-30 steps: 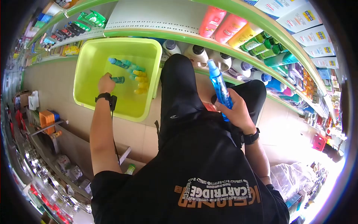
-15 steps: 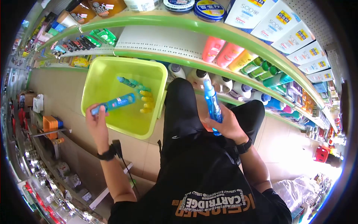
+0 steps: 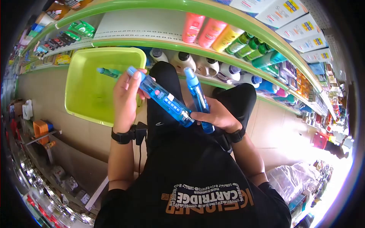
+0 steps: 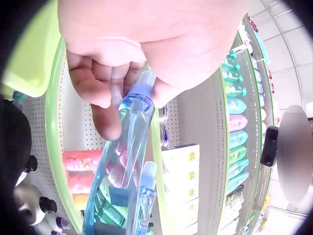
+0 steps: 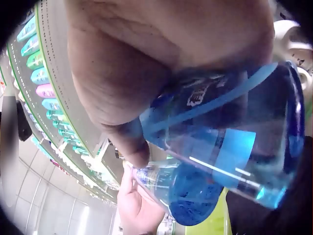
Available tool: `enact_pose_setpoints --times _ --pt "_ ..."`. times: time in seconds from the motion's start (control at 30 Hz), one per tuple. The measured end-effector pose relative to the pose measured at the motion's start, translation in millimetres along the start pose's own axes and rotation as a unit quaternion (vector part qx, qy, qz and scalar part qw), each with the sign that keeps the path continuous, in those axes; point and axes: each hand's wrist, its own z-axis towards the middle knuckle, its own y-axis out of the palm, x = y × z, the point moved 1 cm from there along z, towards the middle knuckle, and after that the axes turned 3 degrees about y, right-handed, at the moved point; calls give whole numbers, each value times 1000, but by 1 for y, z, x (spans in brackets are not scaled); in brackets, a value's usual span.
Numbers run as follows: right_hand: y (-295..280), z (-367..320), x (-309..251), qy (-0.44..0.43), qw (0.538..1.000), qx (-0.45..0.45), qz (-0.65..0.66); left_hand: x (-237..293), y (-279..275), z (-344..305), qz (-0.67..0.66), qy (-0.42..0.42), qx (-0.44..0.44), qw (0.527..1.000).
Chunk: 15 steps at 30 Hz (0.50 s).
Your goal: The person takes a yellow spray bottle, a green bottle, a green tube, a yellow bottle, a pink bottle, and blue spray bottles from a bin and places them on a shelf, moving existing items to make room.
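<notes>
My left hand [image 3: 131,85] grips a blue spray bottle [image 3: 163,98] near its cap end, holding it slanted across my knee. Its base reaches the fingers of my right hand [image 3: 208,114], which holds a second blue spray bottle [image 3: 197,97] upright. The left wrist view shows my fingers [image 4: 105,93] curled round the first bottle's neck [image 4: 132,122], with the second bottle [image 4: 144,196] behind it. In the right wrist view my right hand [image 5: 137,98] wraps the second bottle [image 5: 234,122], and the first bottle's base [image 5: 188,193] sits just below it.
A lime-green tub [image 3: 85,102] stands on the floor to my left with a teal bottle [image 3: 107,72] inside. Green-edged store shelves [image 3: 213,53] ahead carry white jugs [image 3: 181,60], pink bottles [image 3: 199,29] and green bottles [image 3: 243,45]. A plastic bag [image 3: 294,180] lies at lower right.
My left hand picked a blue spray bottle out of the tub and carried it right, up to my right hand. The right hand kept its bottle and shifted slightly left.
</notes>
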Motion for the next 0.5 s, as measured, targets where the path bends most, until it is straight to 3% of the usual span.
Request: enact_pose_setpoints --times 0.17,0.27,0.3,0.37,0.5 --pt "-10 -13 26 -24 996 33 74 -2 28 5 -12 -16 -36 999" --pt "-13 -16 32 -40 995 75 51 -8 60 -2 25 -21 -120 992" --pt "-15 -17 32 -57 994 80 52 -6 67 -7 -10 -60 -168 984" --pt "-18 -20 32 -72 992 87 57 -33 79 -15 -44 -50 -220 973" --pt "-20 -26 27 -72 990 94 78 -40 86 -24 -108 -83 -216 967"
